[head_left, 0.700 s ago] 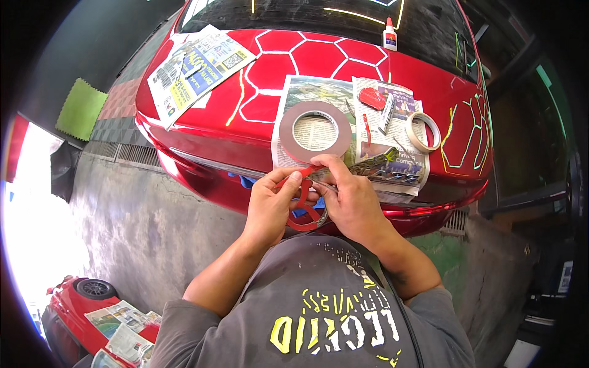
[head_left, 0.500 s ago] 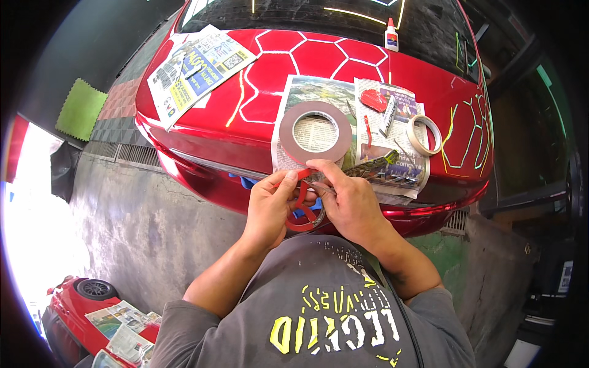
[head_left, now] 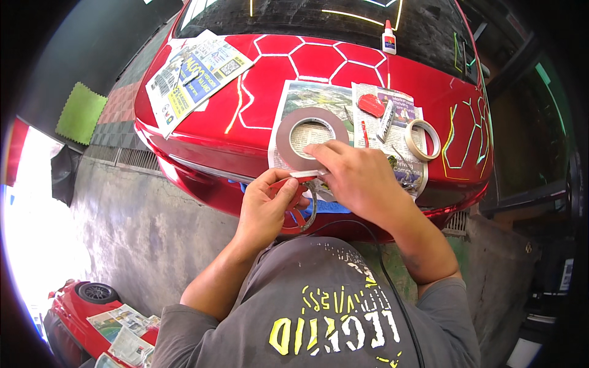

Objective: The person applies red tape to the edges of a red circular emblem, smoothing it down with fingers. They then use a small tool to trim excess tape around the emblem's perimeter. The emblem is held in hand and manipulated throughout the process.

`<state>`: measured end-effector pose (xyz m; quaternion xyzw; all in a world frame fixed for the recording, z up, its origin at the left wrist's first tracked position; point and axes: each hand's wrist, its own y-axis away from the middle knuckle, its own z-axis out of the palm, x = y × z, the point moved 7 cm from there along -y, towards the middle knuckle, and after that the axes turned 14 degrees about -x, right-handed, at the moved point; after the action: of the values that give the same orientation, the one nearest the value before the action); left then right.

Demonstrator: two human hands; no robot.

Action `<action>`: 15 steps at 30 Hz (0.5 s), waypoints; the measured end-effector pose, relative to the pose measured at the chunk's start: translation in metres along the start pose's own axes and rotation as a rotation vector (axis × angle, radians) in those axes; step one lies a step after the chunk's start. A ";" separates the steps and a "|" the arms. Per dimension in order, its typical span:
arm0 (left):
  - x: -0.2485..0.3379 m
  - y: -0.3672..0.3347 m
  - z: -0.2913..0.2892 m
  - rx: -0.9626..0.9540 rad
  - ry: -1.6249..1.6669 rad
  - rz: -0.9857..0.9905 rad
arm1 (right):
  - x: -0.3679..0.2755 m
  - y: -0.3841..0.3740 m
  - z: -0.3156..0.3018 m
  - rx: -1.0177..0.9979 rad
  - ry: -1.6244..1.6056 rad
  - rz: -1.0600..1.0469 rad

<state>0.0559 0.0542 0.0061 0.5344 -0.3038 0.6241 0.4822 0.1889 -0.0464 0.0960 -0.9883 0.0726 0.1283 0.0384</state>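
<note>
My left hand [head_left: 267, 205] pinches a red strip of tape [head_left: 291, 187] between thumb and fingers, over the rear edge of the car. Lower down, the strip hangs in a loop with a dark grey side. Above the left thumb a short pale end [head_left: 305, 174] stretches across to my right hand [head_left: 367, 179]. My right fingers are bent and closed at that end; their tips are partly hidden. Just beyond both hands, a large brown-grey tape roll [head_left: 288, 136] lies flat on newspaper [head_left: 319, 93], its lower rim behind my right fingers.
On the newspaper are a cream tape roll [head_left: 435, 147], a red piece [head_left: 370, 105] and a white tube [head_left: 386, 121]. A glue bottle [head_left: 388, 40] stands by the rear window. More newspaper [head_left: 190, 80] covers the left of the red car [head_left: 270, 73]. A black cord [head_left: 386, 270] crosses my shirt.
My right hand has shifted a little right and turned, its index finger now over the tape roll's rim. A pale end now shows between my hands. My left hand has moved slightly left.
</note>
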 end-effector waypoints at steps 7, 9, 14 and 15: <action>-0.002 0.006 -0.007 0.044 -0.075 0.031 | 0.009 -0.009 -0.001 -0.056 0.060 -0.062; -0.003 0.007 -0.009 0.063 -0.082 0.032 | 0.009 -0.010 -0.004 -0.053 0.065 -0.079; -0.003 0.008 -0.011 0.111 -0.078 0.009 | 0.001 -0.009 -0.018 0.041 0.101 -0.136; -0.001 0.008 -0.010 0.116 -0.083 0.031 | -0.002 -0.007 -0.022 0.061 0.104 -0.152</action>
<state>0.0451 0.0601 0.0033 0.5819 -0.2954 0.6255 0.4276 0.1939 -0.0411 0.1178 -0.9947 0.0030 0.0711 0.0744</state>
